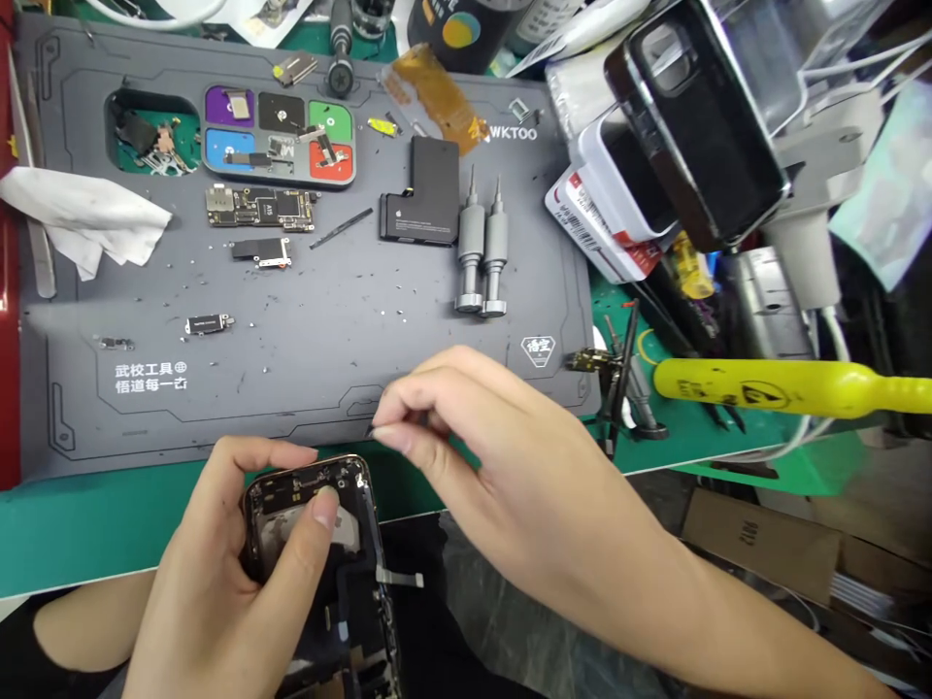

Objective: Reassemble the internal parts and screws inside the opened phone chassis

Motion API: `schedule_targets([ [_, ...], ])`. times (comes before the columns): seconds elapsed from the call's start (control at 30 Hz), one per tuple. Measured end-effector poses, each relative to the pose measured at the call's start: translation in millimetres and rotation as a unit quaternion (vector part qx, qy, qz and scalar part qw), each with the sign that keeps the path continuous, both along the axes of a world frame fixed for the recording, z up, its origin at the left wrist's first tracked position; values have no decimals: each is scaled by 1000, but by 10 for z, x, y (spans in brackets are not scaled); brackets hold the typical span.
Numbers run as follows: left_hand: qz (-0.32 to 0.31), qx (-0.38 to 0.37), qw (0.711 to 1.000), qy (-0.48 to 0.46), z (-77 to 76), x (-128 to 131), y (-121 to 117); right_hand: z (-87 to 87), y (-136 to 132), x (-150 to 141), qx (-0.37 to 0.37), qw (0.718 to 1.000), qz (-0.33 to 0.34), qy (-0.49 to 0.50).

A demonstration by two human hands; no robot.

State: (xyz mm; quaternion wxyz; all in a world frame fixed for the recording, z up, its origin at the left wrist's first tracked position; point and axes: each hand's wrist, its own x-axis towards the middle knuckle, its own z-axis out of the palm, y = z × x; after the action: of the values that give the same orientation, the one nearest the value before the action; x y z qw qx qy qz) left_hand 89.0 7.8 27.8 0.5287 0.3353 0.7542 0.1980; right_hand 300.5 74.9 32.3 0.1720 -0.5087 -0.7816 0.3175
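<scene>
My left hand (225, 573) is wrapped round an opened smartphone housing (356, 592) at the mat's front edge, with the thumb lying over its inside. Bare frame and inner parts show in the housing, and a short flex cable (402, 579) sticks out from its right side. Just above and right of the housing's top corner, my right hand (481, 447) is pinched closed. A tiny dark sliver shows at its fingertips, too small to name. Farther back on the grey work mat (327, 340) lie a logic board (262, 208), a black L-shaped battery (429, 199) and a small speaker-like module (209, 324).
Two grey screwdrivers (471, 248) lie beside the battery. A coloured parts tray (281, 136) holds small metal pieces, and tiny screws dot the mat. At the right are stacked phone cases (699, 126), a yellow-handled tool (764, 386) and tweezers; a white cloth (87, 214) lies left.
</scene>
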Motion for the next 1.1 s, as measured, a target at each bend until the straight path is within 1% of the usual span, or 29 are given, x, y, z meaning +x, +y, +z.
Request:
schedule_targets([
  [0.07, -43, 41, 998, -9, -78, -80, -16, 47, -5, -33, -28, 999, 37, 23],
  [0.13, -73, 66, 995, -17, -141, -151, -29, 65, -5, -67, -37, 997, 62, 23],
  [0.23, -92, 76, 992, -34, -186, -204, -41, 52, -14, -110, -38, 996, 82, 15],
  [0.4, -102, 105, 989, -22, -177, -199, -56, 34, -41, -137, -17, 996, 92, 5],
  [0.53, -103, 105, 989, -32, -160, -191, -56, 34, -38, -147, -9, 995, 100, 0],
  [0.67, -103, 117, 987, -28, -145, -189, -50, 26, -29, -149, -14, 995, 102, -2],
  [0.8, -101, 138, 985, -31, -121, -171, -30, 20, -48, -127, -1, 994, 109, 10],
  [1.0, -67, 136, 988, -37, -95, -104, 45, 39, -91, -73, 35, 994, 97, 25],
  [1.1, -49, 140, 988, -40, -84, -82, 78, 32, -87, -46, 39, 993, 113, 23],
])
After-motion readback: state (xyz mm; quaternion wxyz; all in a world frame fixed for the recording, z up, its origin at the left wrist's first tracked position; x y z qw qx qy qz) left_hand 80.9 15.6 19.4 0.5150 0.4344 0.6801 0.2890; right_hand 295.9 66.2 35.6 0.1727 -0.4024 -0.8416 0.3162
